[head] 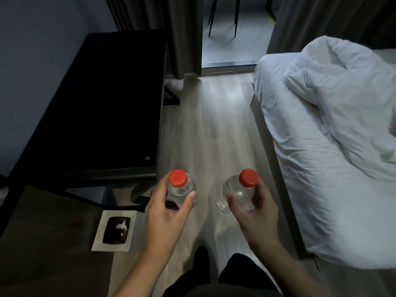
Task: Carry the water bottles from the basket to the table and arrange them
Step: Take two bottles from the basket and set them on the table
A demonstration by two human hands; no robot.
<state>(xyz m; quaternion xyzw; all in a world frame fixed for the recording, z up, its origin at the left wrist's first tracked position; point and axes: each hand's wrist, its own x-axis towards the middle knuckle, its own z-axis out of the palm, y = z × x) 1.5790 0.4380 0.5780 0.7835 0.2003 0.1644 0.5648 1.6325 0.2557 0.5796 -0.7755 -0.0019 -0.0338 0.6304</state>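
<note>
While each hand grips a bottle, left hand [166,207] w/ left bottle [182,190], right hand [252,207] w/ right bottle [235,192], bases hidden

A dim room with pale wood-plank floor [205,129] running down the middle. On the left, a black table [111,99] stands against a grey-blue wall [32,50]. On the right, a bed [321,168] with a rumpled white duvet. Ahead, dark curtains [182,35] frame a doorway [231,50] where chair legs [222,20] show. A small white bin [115,230] sits low left
</note>
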